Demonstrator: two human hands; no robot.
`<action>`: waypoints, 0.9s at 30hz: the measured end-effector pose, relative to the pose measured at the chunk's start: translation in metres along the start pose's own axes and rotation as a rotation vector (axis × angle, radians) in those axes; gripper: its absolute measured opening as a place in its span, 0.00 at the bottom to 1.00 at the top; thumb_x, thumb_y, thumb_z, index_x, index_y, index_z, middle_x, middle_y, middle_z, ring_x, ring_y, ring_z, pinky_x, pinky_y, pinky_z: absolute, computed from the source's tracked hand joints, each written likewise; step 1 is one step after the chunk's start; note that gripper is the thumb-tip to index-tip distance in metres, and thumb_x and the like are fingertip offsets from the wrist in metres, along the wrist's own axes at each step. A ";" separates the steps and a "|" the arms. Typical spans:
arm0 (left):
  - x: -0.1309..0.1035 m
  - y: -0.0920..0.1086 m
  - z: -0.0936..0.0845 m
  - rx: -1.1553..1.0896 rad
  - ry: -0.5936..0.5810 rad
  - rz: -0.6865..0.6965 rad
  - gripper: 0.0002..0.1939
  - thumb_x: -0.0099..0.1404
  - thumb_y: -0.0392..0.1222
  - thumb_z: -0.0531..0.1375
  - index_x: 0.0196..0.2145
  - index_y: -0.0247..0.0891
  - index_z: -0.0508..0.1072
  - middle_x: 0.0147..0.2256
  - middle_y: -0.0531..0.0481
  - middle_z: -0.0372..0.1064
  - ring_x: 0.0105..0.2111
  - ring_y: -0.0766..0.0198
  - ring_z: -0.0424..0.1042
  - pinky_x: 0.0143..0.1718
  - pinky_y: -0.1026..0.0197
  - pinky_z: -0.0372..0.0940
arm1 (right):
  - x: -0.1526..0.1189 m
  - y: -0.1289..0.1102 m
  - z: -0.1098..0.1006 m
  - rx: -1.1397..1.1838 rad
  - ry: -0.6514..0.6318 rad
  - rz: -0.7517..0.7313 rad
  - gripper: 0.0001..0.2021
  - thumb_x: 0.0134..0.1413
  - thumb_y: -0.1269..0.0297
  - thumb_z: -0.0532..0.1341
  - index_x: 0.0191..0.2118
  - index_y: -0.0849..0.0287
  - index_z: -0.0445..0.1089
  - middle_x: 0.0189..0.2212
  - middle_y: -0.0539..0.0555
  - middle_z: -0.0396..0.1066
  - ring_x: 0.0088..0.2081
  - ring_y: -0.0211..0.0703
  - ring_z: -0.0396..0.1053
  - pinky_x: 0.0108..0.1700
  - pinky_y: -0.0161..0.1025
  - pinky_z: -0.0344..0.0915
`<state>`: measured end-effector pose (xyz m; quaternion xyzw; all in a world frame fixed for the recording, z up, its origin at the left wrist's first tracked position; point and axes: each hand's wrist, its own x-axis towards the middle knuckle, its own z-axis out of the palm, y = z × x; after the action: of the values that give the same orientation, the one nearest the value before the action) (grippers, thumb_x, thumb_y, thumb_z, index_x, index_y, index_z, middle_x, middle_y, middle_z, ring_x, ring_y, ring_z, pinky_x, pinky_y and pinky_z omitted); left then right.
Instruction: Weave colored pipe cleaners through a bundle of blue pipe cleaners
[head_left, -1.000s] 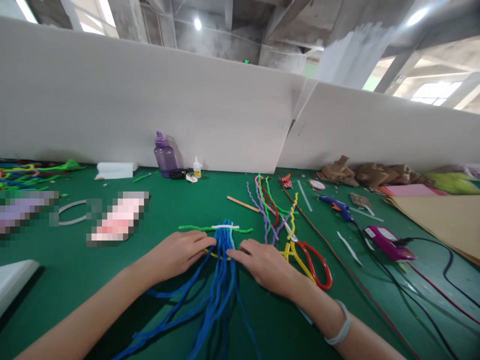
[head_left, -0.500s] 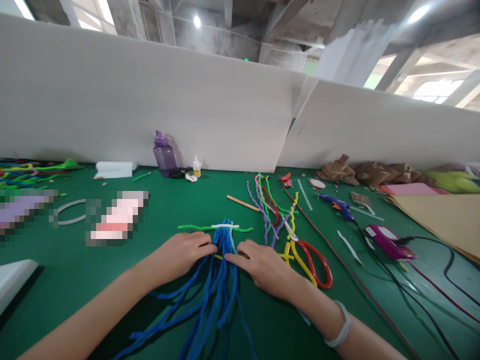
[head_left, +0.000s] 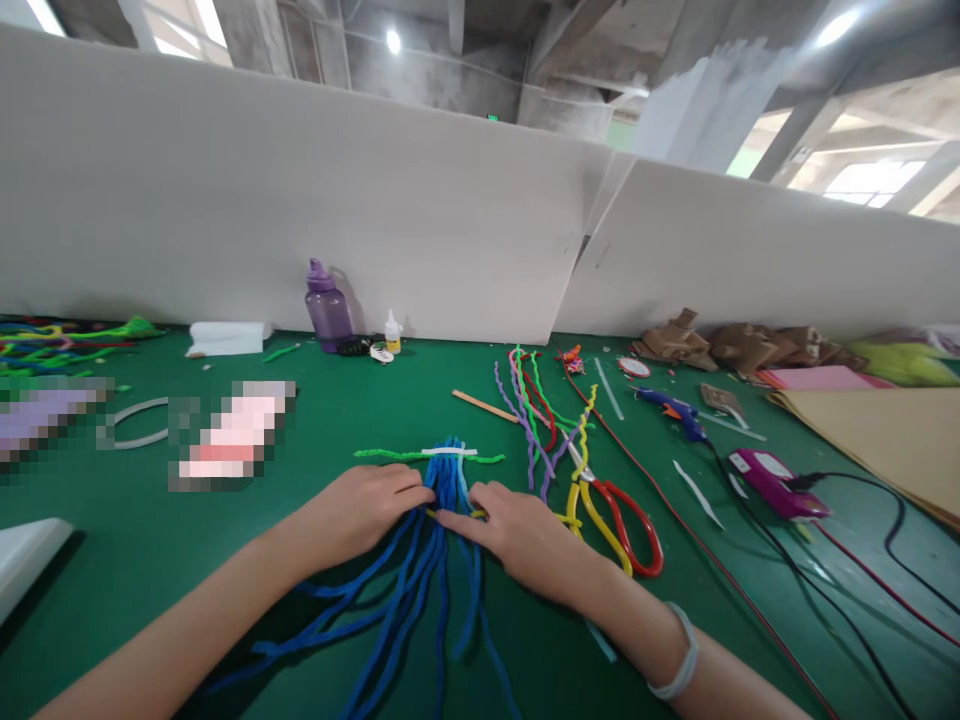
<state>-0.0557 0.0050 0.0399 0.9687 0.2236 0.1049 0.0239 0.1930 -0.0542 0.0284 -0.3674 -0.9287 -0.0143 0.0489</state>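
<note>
A bundle of blue strands (head_left: 448, 468) lies on the green table, its loose ends fanned toward me. Across its top run a white strip (head_left: 450, 451) and a green twisted stem (head_left: 390, 456). My left hand (head_left: 379, 505) pinches the bundle from the left, thumb and fingers together on the strands. From the right, my right hand (head_left: 517, 525) reaches in with its index finger stretched across the strands and the other fingers curled. A yellow stem (head_left: 478, 515) passes beneath the right fingers, partly hidden. Red and yellow scissors (head_left: 600, 510) lie beside my right hand.
Twisted colored stems (head_left: 534, 420) and a wooden stick (head_left: 484, 405) lie beyond the hands. To the right are a blue glue gun (head_left: 675, 410), a purple device (head_left: 776, 483) with cables, and brown paper (head_left: 877, 435). A purple bottle (head_left: 328, 312) stands by the white partition (head_left: 300, 190).
My right index finger has moved slightly left across the bundle. Several loose blue strands have shifted and spread apart. My left hand has barely moved.
</note>
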 end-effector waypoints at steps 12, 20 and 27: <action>-0.002 -0.002 0.000 0.041 -0.010 -0.011 0.13 0.69 0.33 0.48 0.43 0.41 0.71 0.32 0.50 0.67 0.32 0.63 0.67 0.34 0.62 0.61 | 0.000 0.001 0.000 0.057 -0.005 0.071 0.20 0.61 0.74 0.49 0.57 0.53 0.59 0.40 0.54 0.63 0.39 0.42 0.62 0.35 0.35 0.62; 0.000 0.000 0.001 0.138 -0.013 0.086 0.20 0.65 0.28 0.50 0.50 0.45 0.67 0.33 0.49 0.65 0.32 0.61 0.65 0.32 0.61 0.61 | -0.002 0.002 0.002 0.049 -0.010 0.062 0.23 0.60 0.75 0.50 0.59 0.49 0.56 0.41 0.54 0.62 0.38 0.41 0.61 0.33 0.34 0.60; 0.002 0.001 0.004 0.158 -0.025 0.096 0.18 0.64 0.27 0.51 0.48 0.43 0.68 0.34 0.49 0.65 0.33 0.60 0.65 0.33 0.60 0.61 | 0.000 -0.002 -0.002 0.034 -0.023 0.064 0.24 0.58 0.77 0.51 0.59 0.49 0.57 0.41 0.54 0.61 0.38 0.41 0.60 0.32 0.34 0.59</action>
<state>-0.0527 0.0048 0.0368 0.9784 0.1840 0.0761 -0.0549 0.1924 -0.0557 0.0300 -0.3962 -0.9170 0.0074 0.0449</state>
